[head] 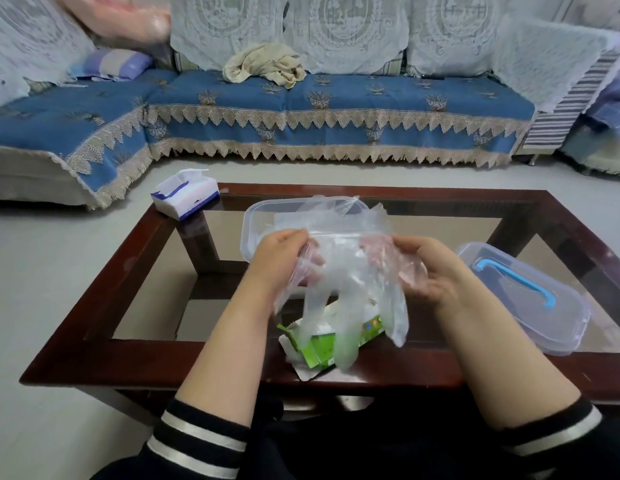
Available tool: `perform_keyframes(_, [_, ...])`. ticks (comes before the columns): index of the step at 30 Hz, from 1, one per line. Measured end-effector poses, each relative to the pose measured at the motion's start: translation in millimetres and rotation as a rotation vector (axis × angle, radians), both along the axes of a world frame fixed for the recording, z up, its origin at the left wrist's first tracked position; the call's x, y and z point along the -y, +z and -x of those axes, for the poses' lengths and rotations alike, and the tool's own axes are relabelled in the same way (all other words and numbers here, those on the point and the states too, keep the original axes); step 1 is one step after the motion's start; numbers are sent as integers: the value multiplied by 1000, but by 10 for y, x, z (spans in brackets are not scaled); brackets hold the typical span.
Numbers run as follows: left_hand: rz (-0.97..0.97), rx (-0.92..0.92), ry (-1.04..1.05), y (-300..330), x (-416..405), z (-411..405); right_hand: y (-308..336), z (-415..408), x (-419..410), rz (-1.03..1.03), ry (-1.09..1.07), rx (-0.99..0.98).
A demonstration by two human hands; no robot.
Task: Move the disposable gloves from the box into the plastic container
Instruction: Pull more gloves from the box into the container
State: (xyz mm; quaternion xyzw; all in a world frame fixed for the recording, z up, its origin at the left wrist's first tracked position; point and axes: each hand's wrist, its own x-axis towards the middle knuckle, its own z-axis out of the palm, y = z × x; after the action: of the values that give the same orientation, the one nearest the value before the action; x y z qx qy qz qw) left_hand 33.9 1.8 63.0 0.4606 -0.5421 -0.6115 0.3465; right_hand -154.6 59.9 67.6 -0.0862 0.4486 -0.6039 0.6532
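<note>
Nearest the camera, two dark sleeves with white stripes are cut off by the bottom edge. Just beyond them, on the near rim of the coffee table (pixel 94 362), lies the green glove box (pixel 320 351), torn open, its middle hidden behind hanging plastic, so its printing cannot be read.

Above the box, both hands hold a bunch of clear disposable gloves (pixel 350 289). The left hand (pixel 284 259) has its fingers curled into the bunch's left edge, the fingertips veiled by the film. The right hand (pixel 428 268) grips the right edge, thumb over the top, its fingers showing only as pink blurs through the plastic. The glove fingers dangle down over the box; how many gloves are in the bunch cannot be told.

Behind the hands stands the clear plastic container (pixel 253 223), open, its near wall and inside mostly covered by the raised gloves; some film seems to lie inside, though that is unclear. To the right, the container's lid (pixel 530 299) with a blue handle rests on the glass.

At the far left corner sits a tissue pack (pixel 185 197). Beyond the table stands a sofa (pixel 336 105) under a blue cover.
</note>
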Motion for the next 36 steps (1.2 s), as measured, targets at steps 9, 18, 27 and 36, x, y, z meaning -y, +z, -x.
perform_keyframes(9, [482, 228, 553, -309, 405, -249, 761, 184, 505, 786, -529, -734])
perform_keyframes(18, [464, 400, 404, -548, 489, -159, -152, -559, 1176, 164, 851, -2016])
perform_keyframes(27, [676, 741, 104, -486, 676, -165, -321, -607, 1285, 198, 1103, -1294])
perform_keyframes(36, [485, 1110, -398, -161, 1173, 173, -272, -274, 1360, 122, 382, -1526])
